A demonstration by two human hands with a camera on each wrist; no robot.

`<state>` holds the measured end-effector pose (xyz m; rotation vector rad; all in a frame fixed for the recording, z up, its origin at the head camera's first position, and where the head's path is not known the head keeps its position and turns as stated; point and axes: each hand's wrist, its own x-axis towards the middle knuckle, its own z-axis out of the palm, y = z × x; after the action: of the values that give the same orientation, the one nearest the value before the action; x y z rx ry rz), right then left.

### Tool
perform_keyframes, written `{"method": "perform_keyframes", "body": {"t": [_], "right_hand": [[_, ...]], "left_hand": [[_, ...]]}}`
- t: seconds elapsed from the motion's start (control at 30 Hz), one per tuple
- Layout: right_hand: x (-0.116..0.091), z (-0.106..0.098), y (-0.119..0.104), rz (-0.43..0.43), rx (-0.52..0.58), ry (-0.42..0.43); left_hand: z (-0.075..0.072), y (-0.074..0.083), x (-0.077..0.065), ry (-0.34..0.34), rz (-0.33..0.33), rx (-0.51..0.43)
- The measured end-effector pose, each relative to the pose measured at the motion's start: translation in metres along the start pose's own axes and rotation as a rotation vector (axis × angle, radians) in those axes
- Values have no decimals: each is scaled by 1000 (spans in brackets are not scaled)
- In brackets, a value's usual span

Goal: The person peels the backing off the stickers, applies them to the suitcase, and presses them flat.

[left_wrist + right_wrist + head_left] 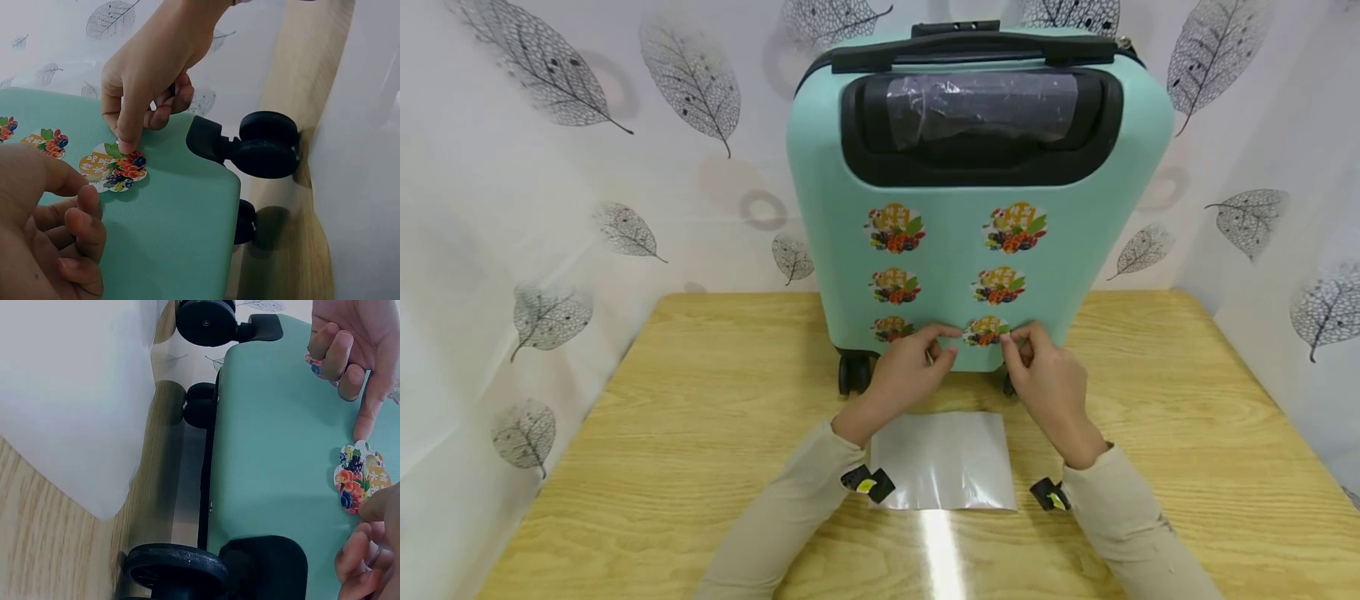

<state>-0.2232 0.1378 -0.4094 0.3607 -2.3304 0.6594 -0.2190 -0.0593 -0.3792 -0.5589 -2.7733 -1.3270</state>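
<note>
wooden table (700,433) carries a mint green suitcase (955,275) standing on black wheels (853,372); a clear backing sheet (942,460) lies in front. left hand (906,371) touches the round fruit sticker (986,331) with one extended fingertip, the other fingers loosely curled. the sticker is multicoloured, low on the shell's right column. right hand (1048,375) presses its edge with a fingertip.

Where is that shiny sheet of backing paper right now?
In the head view the backing sheet lies flat on the wooden table, between the person's forearms, just in front of the green suitcase.
</note>
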Motion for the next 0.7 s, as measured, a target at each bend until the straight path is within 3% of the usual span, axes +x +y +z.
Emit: {"method": "perform_keyframes", "body": {"t": [0.7], "right_hand": [[0,1,-3,28,-9,-1]], "left_hand": [[-2,0,-3,12,2,6]]}}
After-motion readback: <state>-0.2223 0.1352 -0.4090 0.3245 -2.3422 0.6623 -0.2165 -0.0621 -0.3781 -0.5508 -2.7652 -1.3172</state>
